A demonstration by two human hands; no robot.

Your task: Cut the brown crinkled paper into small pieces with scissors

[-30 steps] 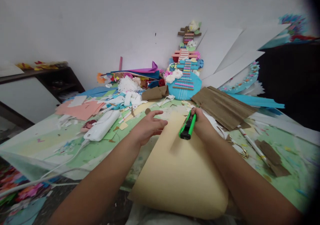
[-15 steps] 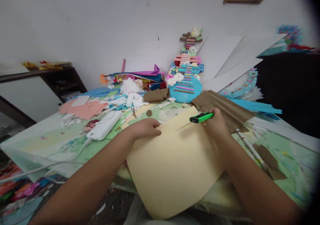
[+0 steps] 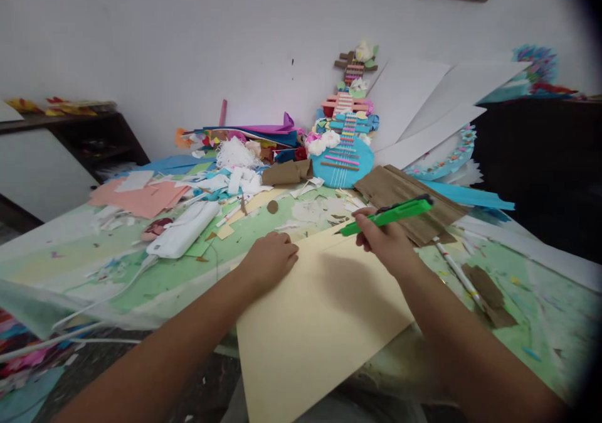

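A large cream sheet of paper [image 3: 315, 322] lies over the near edge of the table [image 3: 94, 266]. My left hand [image 3: 269, 261] rests on the sheet's left far corner with its fingers curled down, pressing it flat. My right hand [image 3: 383, 242] grips a green utility knife [image 3: 388, 214] like a pen, the tip pointing left and down at the sheet's far edge.
A white glue gun [image 3: 183, 235] with its cord lies to the left. Brown corrugated card [image 3: 404, 197], a white pen [image 3: 454, 266], pink paper [image 3: 141, 197], paper scraps and a blue paper guitar [image 3: 345, 153] crowd the far side. White boards lean on the wall.
The sheet has settled flatter and shifted toward me. My right hand has turned the knife from lying across the paper to tip-down at the far edge. My left hand has curled its fingers.
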